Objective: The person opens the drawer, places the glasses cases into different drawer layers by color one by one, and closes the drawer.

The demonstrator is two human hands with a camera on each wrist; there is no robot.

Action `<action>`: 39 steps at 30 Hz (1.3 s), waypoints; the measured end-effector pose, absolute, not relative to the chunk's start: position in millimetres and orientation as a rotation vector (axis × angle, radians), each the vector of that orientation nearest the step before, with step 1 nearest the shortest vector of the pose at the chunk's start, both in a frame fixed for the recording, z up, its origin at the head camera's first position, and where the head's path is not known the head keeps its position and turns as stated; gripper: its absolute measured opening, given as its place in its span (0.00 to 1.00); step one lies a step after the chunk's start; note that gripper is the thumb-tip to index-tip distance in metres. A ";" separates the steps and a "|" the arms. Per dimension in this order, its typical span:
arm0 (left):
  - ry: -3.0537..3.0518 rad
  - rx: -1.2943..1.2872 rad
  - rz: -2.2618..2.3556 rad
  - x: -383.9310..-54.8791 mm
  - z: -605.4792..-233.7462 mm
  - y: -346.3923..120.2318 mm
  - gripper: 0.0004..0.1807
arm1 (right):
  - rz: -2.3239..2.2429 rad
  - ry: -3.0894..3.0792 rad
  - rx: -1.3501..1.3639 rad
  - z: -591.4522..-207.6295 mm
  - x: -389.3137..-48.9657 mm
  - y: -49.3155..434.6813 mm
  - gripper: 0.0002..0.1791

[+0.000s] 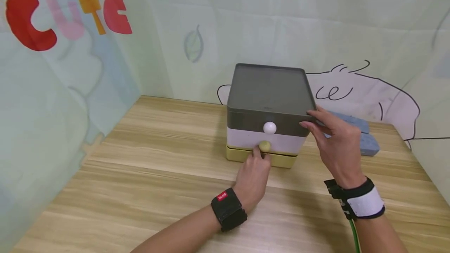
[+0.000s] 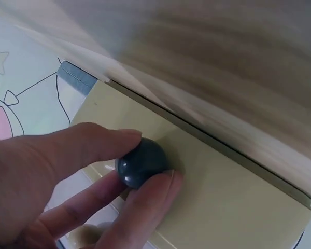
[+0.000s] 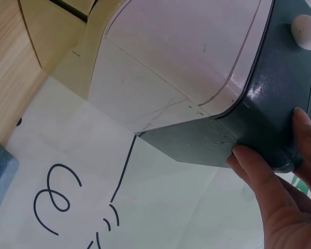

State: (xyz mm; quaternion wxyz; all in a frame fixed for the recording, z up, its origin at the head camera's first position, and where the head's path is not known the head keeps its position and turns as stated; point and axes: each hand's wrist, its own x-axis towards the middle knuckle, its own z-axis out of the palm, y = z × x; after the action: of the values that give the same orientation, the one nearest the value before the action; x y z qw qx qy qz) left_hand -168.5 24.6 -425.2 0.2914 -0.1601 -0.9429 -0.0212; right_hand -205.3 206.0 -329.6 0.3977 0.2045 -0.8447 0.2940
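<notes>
A small three-tier drawer box (image 1: 272, 89) stands on the table, dark grey at the top, white in the middle and yellow at the bottom. My left hand (image 1: 252, 179) is at the front of the yellow bottom drawer (image 1: 237, 154). In the left wrist view, its thumb and fingers pinch that drawer's round dark knob (image 2: 145, 165), which the hand hides in the head view. A thin dark gap runs above the yellow drawer front. My right hand (image 1: 339, 147) grips the front right corner of the grey top tier (image 3: 269, 98).
A white knob (image 1: 269, 128) is on the grey tier and a yellow knob (image 1: 265, 146) on the white one. Blue blocks (image 1: 369, 144) lie behind my right hand. Printed cloth (image 1: 168, 22) hangs along the table's back and sides.
</notes>
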 end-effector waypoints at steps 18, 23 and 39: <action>-2.558 -0.524 0.030 -155.5 -423.1 24.2 0.10 | 0.734 -2.141 0.527 -328.1 -205.0 206.7 0.17; -2.534 -0.564 0.082 -155.7 -423.9 21.8 0.09 | 0.726 -2.147 0.520 -329.1 -205.1 207.6 0.17; -2.577 -0.713 0.042 -145.2 -417.6 10.3 0.11 | 0.735 -2.152 0.527 -330.6 -205.1 207.0 0.18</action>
State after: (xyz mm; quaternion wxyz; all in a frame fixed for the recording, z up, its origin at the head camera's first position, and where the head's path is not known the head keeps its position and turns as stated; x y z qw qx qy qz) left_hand -145.2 10.3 -417.6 0.2318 -0.2593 -0.9374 0.0152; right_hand -205.1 207.0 -330.6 0.3927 0.2077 -0.8478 0.2894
